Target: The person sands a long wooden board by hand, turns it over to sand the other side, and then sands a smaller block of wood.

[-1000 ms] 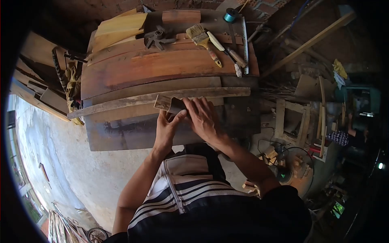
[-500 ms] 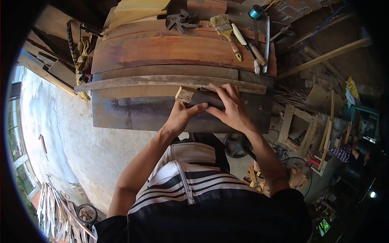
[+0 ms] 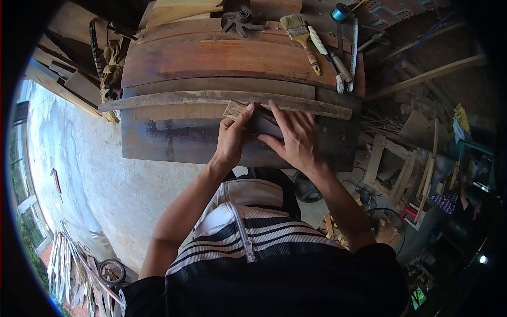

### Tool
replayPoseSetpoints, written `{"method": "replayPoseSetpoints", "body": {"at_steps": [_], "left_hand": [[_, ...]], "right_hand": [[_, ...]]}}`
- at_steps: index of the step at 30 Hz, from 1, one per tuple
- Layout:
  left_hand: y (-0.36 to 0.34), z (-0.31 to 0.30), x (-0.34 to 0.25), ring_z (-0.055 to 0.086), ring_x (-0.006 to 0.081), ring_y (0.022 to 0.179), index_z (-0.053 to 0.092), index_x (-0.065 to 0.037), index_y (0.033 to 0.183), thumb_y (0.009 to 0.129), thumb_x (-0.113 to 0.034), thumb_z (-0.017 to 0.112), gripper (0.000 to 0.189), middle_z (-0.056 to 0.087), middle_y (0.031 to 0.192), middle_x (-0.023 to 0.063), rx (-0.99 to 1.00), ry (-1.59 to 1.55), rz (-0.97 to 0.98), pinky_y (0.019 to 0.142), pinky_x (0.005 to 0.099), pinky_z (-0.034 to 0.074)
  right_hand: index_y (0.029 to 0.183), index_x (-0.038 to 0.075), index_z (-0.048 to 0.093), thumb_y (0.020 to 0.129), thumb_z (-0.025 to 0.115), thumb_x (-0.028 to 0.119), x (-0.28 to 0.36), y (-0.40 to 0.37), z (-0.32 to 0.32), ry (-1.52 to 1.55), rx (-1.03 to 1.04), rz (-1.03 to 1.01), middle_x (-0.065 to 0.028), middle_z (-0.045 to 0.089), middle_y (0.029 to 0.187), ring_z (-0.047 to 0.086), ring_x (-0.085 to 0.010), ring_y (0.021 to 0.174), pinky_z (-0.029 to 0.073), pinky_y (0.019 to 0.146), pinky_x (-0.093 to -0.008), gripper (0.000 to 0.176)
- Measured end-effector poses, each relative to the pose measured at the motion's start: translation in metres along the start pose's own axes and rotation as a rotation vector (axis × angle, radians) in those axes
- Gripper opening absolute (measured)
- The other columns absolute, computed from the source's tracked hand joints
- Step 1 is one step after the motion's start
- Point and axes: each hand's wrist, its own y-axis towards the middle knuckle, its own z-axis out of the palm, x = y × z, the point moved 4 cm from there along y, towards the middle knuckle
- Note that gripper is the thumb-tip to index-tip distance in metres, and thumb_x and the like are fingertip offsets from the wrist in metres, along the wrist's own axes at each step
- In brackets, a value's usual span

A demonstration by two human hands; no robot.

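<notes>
Between my hands, above the near part of the workbench, is a wooden block (image 3: 266,126) with a pale end at the left and a dark face toward me. My left hand (image 3: 231,137) is closed around the block's left end, its thumb over the top edge. On the right part, my right hand (image 3: 299,136) has its thumb along the near edge and its fingers over the far side, gripping it. The right end of the block is hidden under that hand. Just beyond lies a long worn wooden strip (image 3: 174,98) across the bench.
Farther back on the workbench (image 3: 148,145) lie a paintbrush (image 3: 297,31), a white-handled tool (image 3: 318,40), a ruler (image 3: 354,55), a teal spool (image 3: 339,11) and a dark metal cutter head (image 3: 243,21). Wood scraps and frames (image 3: 377,156) crowd the right side.
The block has been tipped in my hands, so its dark face shows more. My left thumb has moved up onto its top edge, and both hands sit slightly higher in view.
</notes>
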Motion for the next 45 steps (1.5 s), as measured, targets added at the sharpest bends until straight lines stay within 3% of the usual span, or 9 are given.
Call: {"method": "replayPoseSetpoints", "body": {"at_steps": [7,9,12,16,22,27,30,38,45], "left_hand": [[-0.007,0.001,0.007,0.069,0.0145,0.087,0.071,-0.007,0.115,0.098,-0.034,0.068,0.032,0.072,0.103,0.0038,-0.049,-0.068,-0.014,0.076,0.0314,0.056],[-0.004,-0.005,0.012,0.063,0.0174,0.107,0.061,-0.014,0.135,0.099,-0.041,0.061,0.044,0.066,0.120,0.0056,0.026,-0.039,-0.072,0.089,0.0357,0.053],[-0.006,-0.013,0.017,0.058,0.0220,0.118,0.052,-0.016,0.145,0.098,-0.048,0.060,0.058,0.061,0.129,0.0073,0.074,-0.062,-0.146,0.099,0.0419,0.049],[-0.016,0.000,0.003,0.053,0.0273,0.126,0.044,-0.019,0.153,0.097,-0.055,0.058,0.068,0.054,0.139,0.0093,0.137,-0.027,-0.061,0.106,0.0498,0.043],[-0.015,0.001,0.004,0.048,0.0301,0.132,0.038,-0.022,0.156,0.095,-0.061,0.056,0.075,0.049,0.144,0.0112,0.085,-0.179,0.001,0.110,0.0561,0.036],[-0.015,-0.003,0.017,0.048,0.0298,0.129,0.053,-0.016,0.142,0.103,-0.052,0.051,0.053,0.050,0.139,0.0110,-0.049,-0.220,-0.086,0.109,0.0548,0.037],[-0.012,-0.004,0.026,0.054,0.0288,0.122,0.058,-0.015,0.135,0.104,-0.046,0.054,0.044,0.056,0.131,0.0098,-0.157,-0.291,-0.114,0.103,0.0513,0.044],[-0.006,-0.015,0.039,0.064,0.0257,0.105,0.060,-0.011,0.127,0.101,-0.047,0.060,0.044,0.063,0.116,0.0105,-0.284,-0.249,-0.142,0.086,0.0406,0.054],[-0.002,-0.004,0.037,0.063,0.0227,0.099,0.062,-0.010,0.120,0.099,-0.043,0.065,0.039,0.062,0.115,0.0076,-0.258,-0.287,-0.107,0.079,0.0423,0.056]], "right_hand": [[0.143,0.005,0.051,0.081,0.080,0.045,-0.003,-0.002,0.016,0.069,0.152,0.070,-0.0135,0.066,0.112,0.067,-0.0312,0.098,0.051,0.085,-0.0418,0.079],[0.142,0.005,0.052,0.084,0.078,0.047,-0.009,-0.001,0.020,0.096,0.135,0.058,-0.0145,0.066,0.111,0.067,-0.0320,0.098,0.051,0.085,-0.0418,0.077],[0.122,0.002,0.065,0.100,0.063,0.043,-0.039,-0.002,0.033,0.851,0.389,0.399,-0.0127,0.072,0.100,0.069,-0.0220,0.085,0.052,0.073,-0.0360,0.046],[0.106,-0.001,0.072,0.101,0.063,0.032,-0.052,-0.003,0.039,0.836,0.357,0.334,-0.0107,0.073,0.083,0.062,-0.0126,0.073,0.050,0.071,-0.0326,0.035],[0.104,0.000,0.071,0.097,0.066,0.020,-0.048,-0.005,0.043,0.553,0.257,0.461,-0.0138,0.073,0.083,0.069,-0.0258,0.073,0.051,0.067,-0.0374,0.022],[0.098,0.001,0.062,0.098,0.063,0.009,-0.025,0.000,0.025,0.333,-0.137,0.227,-0.0128,0.065,0.088,0.066,-0.0317,0.073,0.051,0.066,-0.0378,0.008],[0.102,0.003,0.061,0.098,0.062,0.008,-0.014,-0.002,0.021,0.318,-0.097,0.168,-0.0128,0.065,0.094,0.065,-0.0360,0.076,0.052,0.068,-0.0409,0.006],[0.138,0.002,0.047,0.085,0.077,0.039,0.017,-0.014,0.016,-0.026,0.192,0.025,-0.0125,0.059,0.113,0.061,-0.0290,0.108,0.037,0.109,-0.0476,0.071],[0.129,0.009,0.055,0.075,0.085,0.023,0.005,-0.014,0.034,-0.052,0.162,0.089,-0.0092,0.057,0.116,0.060,-0.0289,0.109,0.048,0.094,-0.0443,0.063]]}}
